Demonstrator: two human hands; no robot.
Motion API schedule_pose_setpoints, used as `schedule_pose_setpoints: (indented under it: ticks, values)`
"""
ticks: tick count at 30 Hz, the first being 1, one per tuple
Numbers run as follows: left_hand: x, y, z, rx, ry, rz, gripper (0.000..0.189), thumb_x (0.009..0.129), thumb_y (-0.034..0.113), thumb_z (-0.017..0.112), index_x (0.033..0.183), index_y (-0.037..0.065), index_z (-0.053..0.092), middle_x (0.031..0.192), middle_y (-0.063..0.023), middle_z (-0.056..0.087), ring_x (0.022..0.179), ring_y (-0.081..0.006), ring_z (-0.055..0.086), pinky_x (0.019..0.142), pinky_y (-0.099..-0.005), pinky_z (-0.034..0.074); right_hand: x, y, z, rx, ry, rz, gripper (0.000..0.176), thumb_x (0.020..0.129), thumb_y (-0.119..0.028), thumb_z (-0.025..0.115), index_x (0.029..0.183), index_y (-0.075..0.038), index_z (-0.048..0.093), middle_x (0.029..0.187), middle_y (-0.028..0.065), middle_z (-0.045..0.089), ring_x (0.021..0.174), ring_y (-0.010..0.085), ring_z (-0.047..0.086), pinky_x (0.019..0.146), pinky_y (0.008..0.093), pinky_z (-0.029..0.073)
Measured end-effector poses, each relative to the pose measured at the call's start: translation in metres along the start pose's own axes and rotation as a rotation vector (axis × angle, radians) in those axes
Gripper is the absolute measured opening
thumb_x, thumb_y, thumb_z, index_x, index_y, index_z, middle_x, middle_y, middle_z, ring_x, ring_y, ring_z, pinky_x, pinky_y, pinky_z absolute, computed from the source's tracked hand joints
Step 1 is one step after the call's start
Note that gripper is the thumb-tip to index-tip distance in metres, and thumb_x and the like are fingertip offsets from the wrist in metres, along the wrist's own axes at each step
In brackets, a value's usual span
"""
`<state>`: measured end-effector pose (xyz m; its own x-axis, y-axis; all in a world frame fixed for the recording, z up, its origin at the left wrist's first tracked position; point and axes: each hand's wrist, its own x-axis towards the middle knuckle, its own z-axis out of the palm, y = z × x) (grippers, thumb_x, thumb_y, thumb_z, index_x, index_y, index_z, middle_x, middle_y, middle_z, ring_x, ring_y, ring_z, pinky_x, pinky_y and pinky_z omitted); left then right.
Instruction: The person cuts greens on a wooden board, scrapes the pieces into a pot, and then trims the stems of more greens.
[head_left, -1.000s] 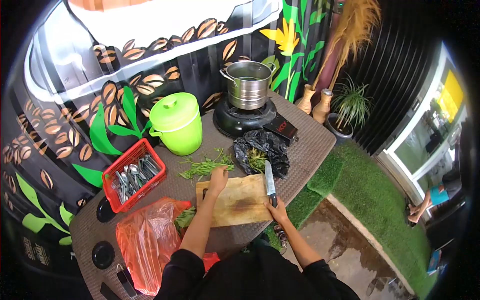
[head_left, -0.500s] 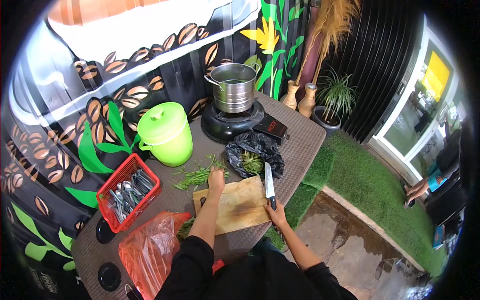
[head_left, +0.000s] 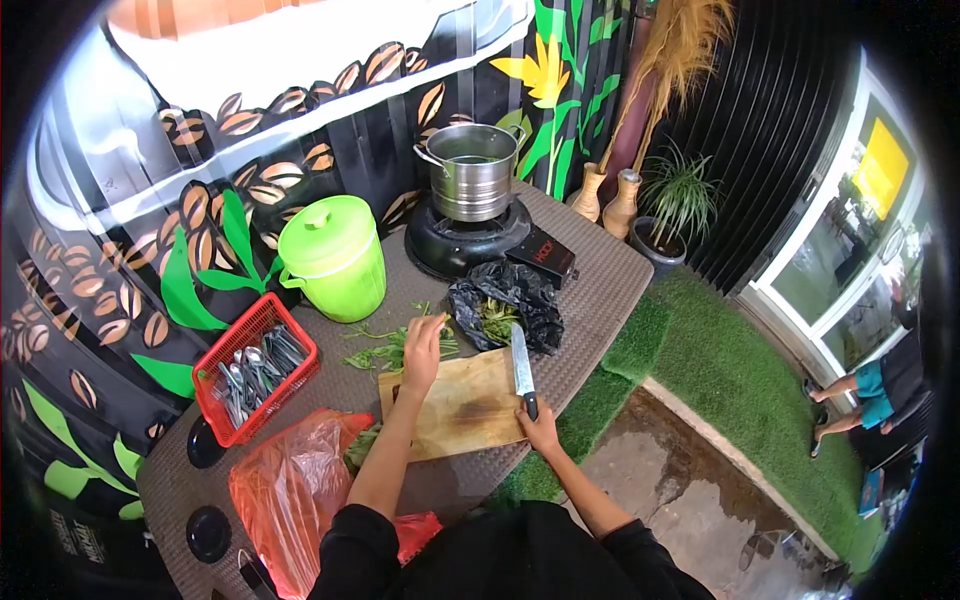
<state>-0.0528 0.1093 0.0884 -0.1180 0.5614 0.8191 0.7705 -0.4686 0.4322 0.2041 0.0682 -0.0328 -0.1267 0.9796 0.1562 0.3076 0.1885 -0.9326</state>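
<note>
My left hand (head_left: 422, 352) is over the top left part of the wooden cutting board (head_left: 470, 410), beside leafy green stems (head_left: 385, 352) lying on the table; its fingers are loosely stretched out and nothing shows in them. My right hand (head_left: 540, 428) grips the black handle of a knife (head_left: 523, 365) at the board's right edge, with the blade pointing away from me. Beyond the board, an open black plastic bag (head_left: 540, 310) holds cut greens (head_left: 498, 324).
A steel pot (head_left: 472, 180) stands on a black stove (head_left: 440, 245) at the back. Further left are a lidded green bucket (head_left: 340, 270) and a red cutlery basket (head_left: 235, 425). An orange plastic bag (head_left: 290, 480) lies near my left arm. A person (head_left: 880, 395) stands at the far right.
My left hand has lifted off the green stems, and its fingers have loosened. My right hand and the knife have shifted slightly left. More of the person at the far right shows.
</note>
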Motion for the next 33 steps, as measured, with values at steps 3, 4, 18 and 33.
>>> schedule_pose_setpoints:
  ticks: [3,4,18,33]
  values:
    - [0.011,0.020,-0.004,-0.086,0.140,-0.146,0.024,0.085,-0.005,0.054,0.108,-0.002,0.061,0.094,-0.0138,0.061,0.083,-0.0208,0.058,0.074,-0.0293,0.047,-0.004,-0.006,-0.002,-0.025,-0.030,-0.018,0.021,0.078,-0.017,0.064,0.077,-0.003,0.049,0.059,0.0048,0.045,0.054,0.0152,0.046,0.053,0.0336,0.039]
    - [0.013,0.022,-0.004,-0.083,0.139,-0.147,0.024,0.085,-0.005,0.054,0.108,-0.002,0.061,0.094,-0.0138,0.061,0.083,-0.0208,0.058,0.074,-0.0293,0.047,-0.006,-0.011,-0.004,-0.050,-0.048,-0.031,0.021,0.078,-0.017,0.064,0.076,-0.003,0.049,0.058,0.0059,0.046,0.054,0.0168,0.047,0.053,0.0345,0.039]
    - [0.027,0.028,-0.054,-0.610,0.506,-0.377,0.013,0.087,-0.002,0.055,0.100,-0.006,0.056,0.095,-0.0122,0.062,0.088,-0.0185,0.061,0.082,-0.0295,0.049,-0.012,-0.059,0.010,-0.028,0.074,-0.109,0.015,0.080,-0.012,0.061,0.086,-0.001,0.053,0.066,0.0121,0.056,0.058,0.0214,0.057,0.056,0.0344,0.045]
    - [-0.003,0.045,-0.036,-1.277,0.141,-1.050,0.015,0.085,0.009,0.063,0.097,0.001,0.060,0.090,-0.0052,0.061,0.080,-0.0156,0.061,0.072,-0.0332,0.056,-0.022,-0.121,-0.002,0.526,-0.001,0.009,0.017,0.098,-0.019,0.034,0.101,-0.005,0.043,0.061,0.0033,0.050,0.046,0.0085,0.045,0.043,0.0219,0.037]
